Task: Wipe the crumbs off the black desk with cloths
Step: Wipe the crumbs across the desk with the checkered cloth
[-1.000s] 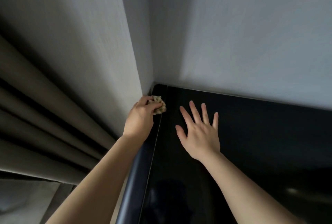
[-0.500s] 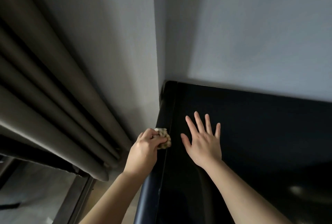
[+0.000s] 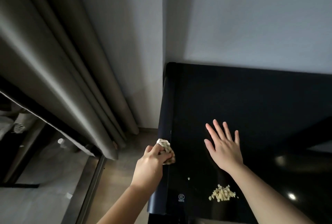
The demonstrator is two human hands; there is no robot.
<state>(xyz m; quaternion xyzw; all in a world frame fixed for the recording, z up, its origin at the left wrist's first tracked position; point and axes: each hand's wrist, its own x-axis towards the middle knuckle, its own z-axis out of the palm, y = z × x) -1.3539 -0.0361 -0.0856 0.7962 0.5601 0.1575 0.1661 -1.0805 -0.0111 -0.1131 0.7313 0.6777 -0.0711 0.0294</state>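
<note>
The crumpled, pale patterned cloth (image 3: 168, 149) sits on the left edge of the black desk (image 3: 251, 97), bunched between the fingers and thumb of my left hand (image 3: 150, 165), which curl round it. A second ago this hand held the cloth up in the far corner where the desk meets the wall; since then it has come back along the rounded left edge towards me, and is now about halfway down it. My right hand (image 3: 223, 147) lies flat on the desk top with its fingers spread, palm down, as it did before, well apart from the cloth.

Nearer to me, a small heap of pale crumbs (image 3: 222, 195) has come into view on the desk, just beside my right forearm, with one stray crumb (image 3: 188, 178) apart from it towards the left edge. A small round printed mark (image 3: 181, 197) shows near that edge. The grey wall (image 3: 251, 17) rises behind the desk, and the grey curtain (image 3: 53, 61) hangs in folds to the left.
</note>
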